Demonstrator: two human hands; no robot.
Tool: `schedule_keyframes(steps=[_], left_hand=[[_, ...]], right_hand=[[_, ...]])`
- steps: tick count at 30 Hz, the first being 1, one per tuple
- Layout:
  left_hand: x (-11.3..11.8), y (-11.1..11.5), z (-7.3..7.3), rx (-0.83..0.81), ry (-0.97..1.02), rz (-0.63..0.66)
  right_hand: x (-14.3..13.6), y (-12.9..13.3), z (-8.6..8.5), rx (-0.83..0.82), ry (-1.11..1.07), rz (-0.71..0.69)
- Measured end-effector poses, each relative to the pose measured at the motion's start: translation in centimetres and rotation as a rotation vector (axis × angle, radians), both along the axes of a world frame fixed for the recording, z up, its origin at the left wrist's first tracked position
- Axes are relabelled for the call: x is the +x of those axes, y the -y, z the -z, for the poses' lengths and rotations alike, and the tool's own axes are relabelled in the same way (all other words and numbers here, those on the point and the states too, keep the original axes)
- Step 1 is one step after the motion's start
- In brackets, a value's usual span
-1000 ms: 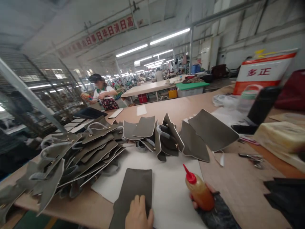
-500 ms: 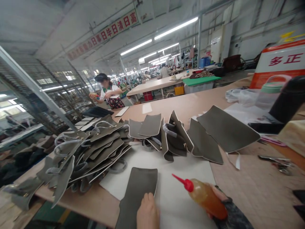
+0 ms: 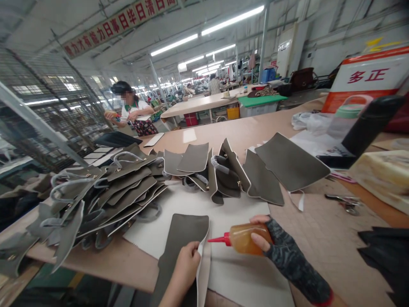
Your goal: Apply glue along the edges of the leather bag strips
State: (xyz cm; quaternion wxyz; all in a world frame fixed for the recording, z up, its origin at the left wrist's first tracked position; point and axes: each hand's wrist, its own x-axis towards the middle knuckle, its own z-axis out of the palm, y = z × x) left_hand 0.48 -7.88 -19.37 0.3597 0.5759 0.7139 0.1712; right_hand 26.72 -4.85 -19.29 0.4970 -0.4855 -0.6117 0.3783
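My R hand (image 3: 270,238), in a dark patterned fingerless glove, is closed round the amber glue bottle (image 3: 244,238) at approx 5 o'clock on the white sheet (image 3: 243,273); bottle lies near horizontal, long axis 3-to-9, red nozzle (image 3: 220,240) pointing to 9 o'clock at the grey panel's edge. My L hand (image 3: 188,262) at 6 o'clock pinches the right edge of the grey leather panel (image 3: 183,238) and lifts it so the white underside shows; panel's long axis runs 6-to-12, rounded end to 12. Pile of grey bag pieces (image 3: 105,196) sits at 9–10 o'clock, more pieces (image 3: 223,175) at 12, scissors (image 3: 347,202) well apart at 3.
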Motion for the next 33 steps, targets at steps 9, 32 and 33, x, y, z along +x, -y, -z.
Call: schedule_keyframes(steps=[9, 32, 33], left_hand=[[-0.6, -0.6, 0.9, -0.018, 0.075, -0.034], [0.0, -0.3, 1.3, -0.018, 0.082, -0.043], [0.0, -0.3, 1.4, -0.019, 0.08, -0.041]], right_hand=[[-1.4, -1.2, 0.5, 0.171, 0.231, -0.065], [-1.9, -3.5, 2.6, 0.331, 0.319, -0.021], [-1.9, -3.6, 2.5, 0.338, 0.317, -0.032]])
